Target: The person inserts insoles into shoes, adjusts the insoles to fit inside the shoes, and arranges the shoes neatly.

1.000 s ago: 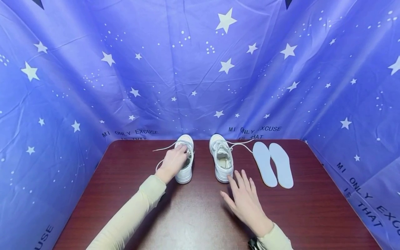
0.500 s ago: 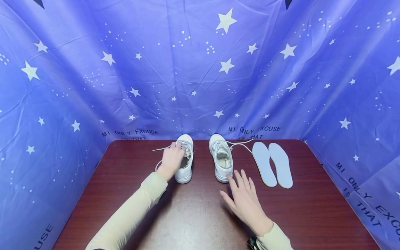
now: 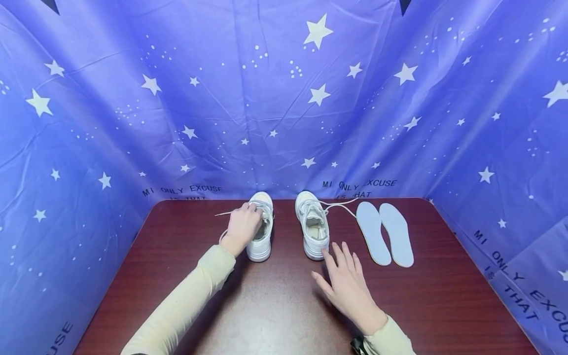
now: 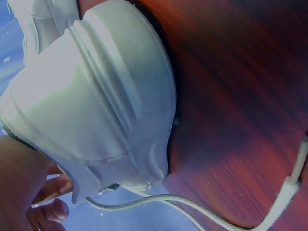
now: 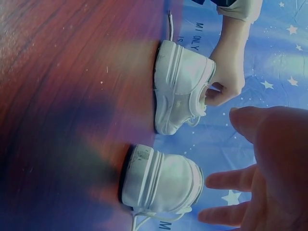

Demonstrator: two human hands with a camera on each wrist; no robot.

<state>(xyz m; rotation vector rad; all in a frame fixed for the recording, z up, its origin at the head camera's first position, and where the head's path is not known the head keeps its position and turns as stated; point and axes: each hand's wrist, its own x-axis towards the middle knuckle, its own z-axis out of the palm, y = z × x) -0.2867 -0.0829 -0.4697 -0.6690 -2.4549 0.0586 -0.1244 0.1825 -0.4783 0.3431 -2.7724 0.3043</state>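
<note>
Two white lace-up sneakers stand side by side on the table, heels toward me. My left hand (image 3: 242,228) is at the left sneaker (image 3: 259,249), its curled fingers gripping the tongue area by the laces. In the left wrist view that sneaker's heel (image 4: 72,101) fills much of the picture, and the fingers (image 4: 50,211) are partly hidden behind its collar. The right sneaker (image 3: 316,249) has its laces spread to the right. My right hand (image 3: 350,291) is held with fingers extended, the fingertips close by that sneaker's heel, holding nothing.
A pair of white insoles (image 3: 374,234) lies side by side to the right of the sneakers. Both sneakers' toes are near the far edge of the dark red table (image 3: 266,315). A blue star-patterned curtain (image 3: 284,98) encloses the back and sides.
My left hand has shifted slightly left over the sneaker's tongue, and its fingers have bent more. My right hand has stayed in place. The head view has shifted slightly.
</note>
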